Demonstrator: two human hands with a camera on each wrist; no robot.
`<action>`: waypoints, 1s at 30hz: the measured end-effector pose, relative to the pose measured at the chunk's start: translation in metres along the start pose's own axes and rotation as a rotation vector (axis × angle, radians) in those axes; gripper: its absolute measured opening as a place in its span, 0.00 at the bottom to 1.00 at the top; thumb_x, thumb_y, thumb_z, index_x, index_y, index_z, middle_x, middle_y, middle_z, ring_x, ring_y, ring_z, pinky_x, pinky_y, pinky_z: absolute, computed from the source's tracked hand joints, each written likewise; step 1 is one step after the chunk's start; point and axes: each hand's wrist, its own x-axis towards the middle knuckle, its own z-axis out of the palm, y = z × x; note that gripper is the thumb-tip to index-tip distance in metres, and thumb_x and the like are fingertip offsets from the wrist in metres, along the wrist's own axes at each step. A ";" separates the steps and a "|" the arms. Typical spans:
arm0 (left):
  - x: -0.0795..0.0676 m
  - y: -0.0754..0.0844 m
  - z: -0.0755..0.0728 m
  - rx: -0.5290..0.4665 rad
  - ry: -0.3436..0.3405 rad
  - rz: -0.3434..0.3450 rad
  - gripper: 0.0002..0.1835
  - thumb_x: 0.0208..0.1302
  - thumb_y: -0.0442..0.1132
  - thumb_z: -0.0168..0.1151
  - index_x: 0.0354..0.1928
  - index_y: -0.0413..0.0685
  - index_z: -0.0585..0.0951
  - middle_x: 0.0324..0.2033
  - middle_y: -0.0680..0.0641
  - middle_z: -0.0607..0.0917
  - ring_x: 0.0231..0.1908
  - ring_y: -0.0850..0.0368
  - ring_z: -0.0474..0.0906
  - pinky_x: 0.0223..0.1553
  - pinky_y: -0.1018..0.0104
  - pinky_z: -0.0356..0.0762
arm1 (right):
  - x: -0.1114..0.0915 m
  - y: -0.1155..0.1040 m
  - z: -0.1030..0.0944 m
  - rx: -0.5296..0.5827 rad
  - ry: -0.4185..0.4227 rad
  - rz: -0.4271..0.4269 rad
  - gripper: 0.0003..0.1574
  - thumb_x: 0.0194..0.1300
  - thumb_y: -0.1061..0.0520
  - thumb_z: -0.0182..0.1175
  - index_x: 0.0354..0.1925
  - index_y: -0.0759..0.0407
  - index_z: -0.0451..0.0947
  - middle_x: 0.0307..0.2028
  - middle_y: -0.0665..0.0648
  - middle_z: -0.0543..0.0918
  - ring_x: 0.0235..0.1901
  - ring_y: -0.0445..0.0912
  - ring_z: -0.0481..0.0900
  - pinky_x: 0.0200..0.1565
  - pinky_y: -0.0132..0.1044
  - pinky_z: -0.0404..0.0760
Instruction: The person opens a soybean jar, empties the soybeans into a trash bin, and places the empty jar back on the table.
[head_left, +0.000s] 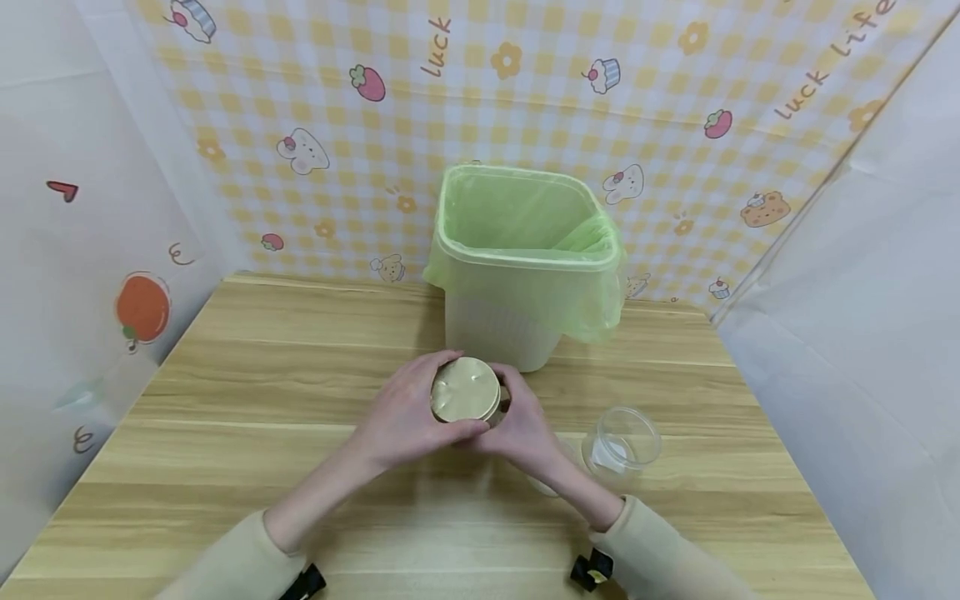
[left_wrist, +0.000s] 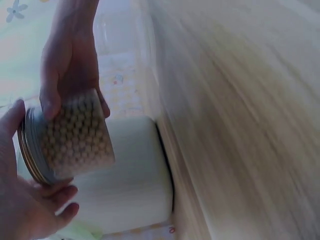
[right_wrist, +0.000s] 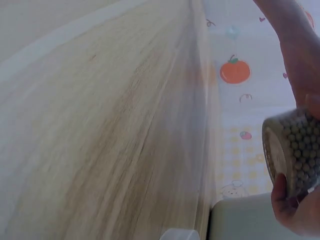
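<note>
Both my hands hold a clear jar (left_wrist: 82, 135) full of small round pale balls, raised above the table in front of the bin. Its round, gold-coloured lid (head_left: 463, 388) faces up in the head view. The fingers and thumb of my left hand (head_left: 408, 412) curl round the lid end. My right hand (head_left: 525, 425) grips the jar's body from the other side, as the left wrist view also shows. In the right wrist view the jar's base shows beside my right fingers, and the lid is out of sight.
A pale bin (head_left: 495, 325) lined with a green bag (head_left: 588, 300) stands at the back. Right of my hands is a clear round cup (head_left: 647, 446) with something white in it. My right forearm partly hides a flat, clear round piece (head_left: 543, 488) on the wooden table (head_left: 300, 400).
</note>
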 end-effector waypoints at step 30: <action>0.021 -0.016 -0.032 -0.307 -0.538 0.153 0.48 0.54 0.55 0.78 0.76 0.77 0.63 0.82 0.54 0.55 0.82 0.49 0.48 0.74 0.35 0.59 | 0.020 0.016 -0.030 0.301 -0.553 0.046 0.55 0.41 0.63 0.82 0.68 0.55 0.71 0.60 0.56 0.81 0.58 0.45 0.78 0.64 0.38 0.75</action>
